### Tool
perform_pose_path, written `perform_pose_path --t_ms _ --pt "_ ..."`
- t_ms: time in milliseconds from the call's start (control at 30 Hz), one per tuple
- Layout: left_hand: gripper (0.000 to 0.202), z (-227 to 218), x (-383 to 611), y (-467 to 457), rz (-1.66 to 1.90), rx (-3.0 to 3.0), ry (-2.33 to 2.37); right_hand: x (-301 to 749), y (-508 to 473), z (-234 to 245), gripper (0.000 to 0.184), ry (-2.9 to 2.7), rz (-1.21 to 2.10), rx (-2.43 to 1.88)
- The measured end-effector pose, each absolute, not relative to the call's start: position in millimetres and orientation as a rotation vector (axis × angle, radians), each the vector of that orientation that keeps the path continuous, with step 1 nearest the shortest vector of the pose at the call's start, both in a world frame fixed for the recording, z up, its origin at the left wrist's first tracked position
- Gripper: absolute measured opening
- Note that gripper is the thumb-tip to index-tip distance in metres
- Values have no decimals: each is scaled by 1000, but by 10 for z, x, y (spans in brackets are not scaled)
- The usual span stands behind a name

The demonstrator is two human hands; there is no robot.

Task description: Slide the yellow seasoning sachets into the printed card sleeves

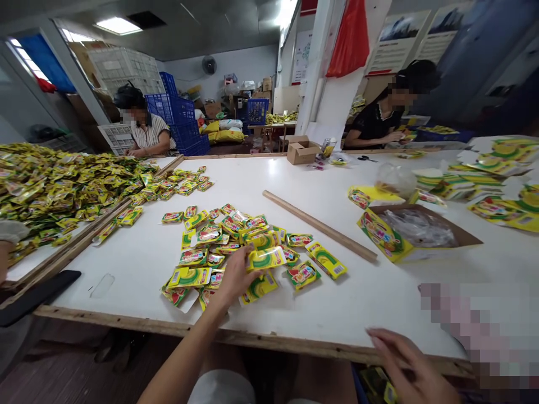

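My left hand [236, 275] is over a loose heap of small yellow-and-green printed cartons [193, 257] on the white table. Its fingers and thumb close on the near end of one yellow carton [268, 258], which lies on top of others. My right hand [410, 365] is low at the right, by the table's front edge, with fingers stretched out and nothing visible in it. Below that hand, a container with dark green and yellow packets [377, 384] shows in part. One carton [327, 260] lies at the right side of the heap.
A wooden strip [320, 225] lies right of the heap. Beyond it stands an open display box [438, 247] with clear plastic inside. A big mound of packets [71, 185] lies behind a wooden rail at left. Two people sit across the table; scissors [367, 159] lie at the back.
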State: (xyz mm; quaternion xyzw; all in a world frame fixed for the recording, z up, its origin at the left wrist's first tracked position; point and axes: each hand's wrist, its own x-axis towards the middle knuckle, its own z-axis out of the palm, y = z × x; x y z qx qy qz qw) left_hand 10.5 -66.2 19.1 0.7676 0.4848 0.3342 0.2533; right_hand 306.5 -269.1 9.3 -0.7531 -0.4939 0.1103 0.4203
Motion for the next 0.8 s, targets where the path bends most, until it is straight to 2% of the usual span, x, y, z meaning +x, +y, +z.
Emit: perform_pose_path --t_ms 133,233,333,367,500,567,800 --pt "54 268 189 -1005 986 2040 1129 2311 -2161 169 41 -1127 740 -1520" --pt "61 224 260 -1237 981 2070 1039 1970 -1913 147 54 -999 913 -1367" --pt "65 113 280 -1360 956 2028 975 1887 -1855 42 51 -879 918 -1380" --pt "60 73 276 -1374 945 1998 965 1898 -1866 -5 48 -874 913 -1391" --pt "16 -65 280 -1345 903 1897 1034 1971 -1936 -178 37 -973 876 -1461" --pt "6 -110 307 -1313 886 1872 1101 1979 -1941 -224 36 -1007 823 -1546" --pt "9 -175 378 -1249 888 1972 1221 1950 -1889 -210 32 -1035 754 -1628"
